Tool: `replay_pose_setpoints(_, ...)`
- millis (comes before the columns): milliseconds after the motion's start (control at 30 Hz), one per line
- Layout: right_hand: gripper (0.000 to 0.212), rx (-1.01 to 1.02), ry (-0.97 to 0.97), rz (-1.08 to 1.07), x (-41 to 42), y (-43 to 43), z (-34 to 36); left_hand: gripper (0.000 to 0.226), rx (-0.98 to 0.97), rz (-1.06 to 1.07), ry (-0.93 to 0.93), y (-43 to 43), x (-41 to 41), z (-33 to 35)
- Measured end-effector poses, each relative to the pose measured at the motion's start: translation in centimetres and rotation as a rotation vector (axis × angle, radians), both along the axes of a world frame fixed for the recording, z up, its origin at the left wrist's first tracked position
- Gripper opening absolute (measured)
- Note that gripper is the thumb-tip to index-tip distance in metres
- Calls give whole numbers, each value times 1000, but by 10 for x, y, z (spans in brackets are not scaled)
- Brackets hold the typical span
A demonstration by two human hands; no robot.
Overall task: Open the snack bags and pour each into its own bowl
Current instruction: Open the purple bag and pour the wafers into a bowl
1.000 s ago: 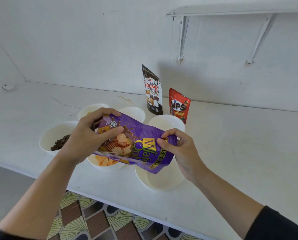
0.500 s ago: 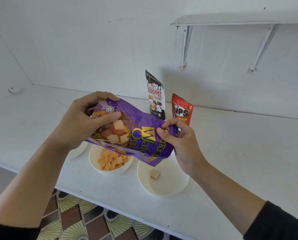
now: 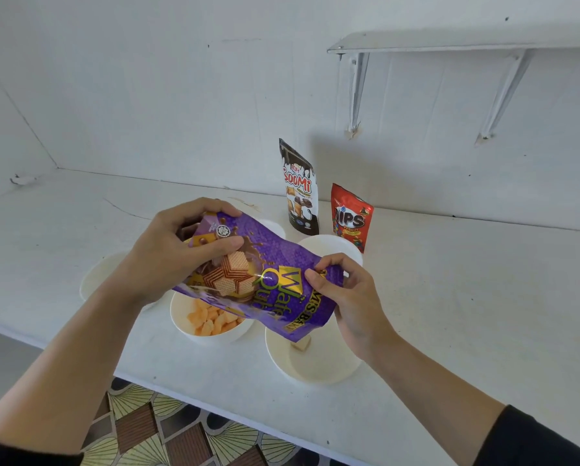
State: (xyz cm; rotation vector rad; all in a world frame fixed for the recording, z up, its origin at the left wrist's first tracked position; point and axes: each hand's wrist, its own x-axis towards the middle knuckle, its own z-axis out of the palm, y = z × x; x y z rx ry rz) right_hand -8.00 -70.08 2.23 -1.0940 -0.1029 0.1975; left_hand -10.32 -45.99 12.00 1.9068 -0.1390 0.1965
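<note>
A purple wafer bag (image 3: 275, 264) is held tilted, its mouth down to the right, over a white bowl (image 3: 329, 368) near the counter's front edge. One pale wafer cube (image 3: 301, 344) lies in that bowl just under the bag's mouth. My left hand (image 3: 177, 253) grips the bag's raised bottom end. My right hand (image 3: 349, 304) pinches the bag near its mouth. Left of it, a white bowl (image 3: 184, 317) holds orange snack pieces (image 3: 211, 321).
A dark Soomi bag (image 3: 298, 190) and a red Nips bag (image 3: 350, 216) stand upright near the back wall. Other white bowls (image 3: 329, 243) sit behind and to the left (image 3: 95, 280), partly hidden by my hands. A wall shelf (image 3: 450, 42) hangs above right. Patterned floor (image 3: 167, 432) shows below the counter edge.
The bag's bottom end was lifted and its mouth tipped down. A wafer cube dropped into the near right bowl, which held nothing one second ago.
</note>
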Motion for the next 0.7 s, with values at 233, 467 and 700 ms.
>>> replay_pose_setpoints(233,16,155,-30,28,3,6,14,34,63,-47,-96,-2,2,31)
replay_pose_setpoints(467,17,141,-66,17,7,7,17,35,73,-63,-118,2,6,38)
replay_pose_setpoints(700,27,-9,-27,-13,5,6,3,37,11,-14,-17,4,5,10)
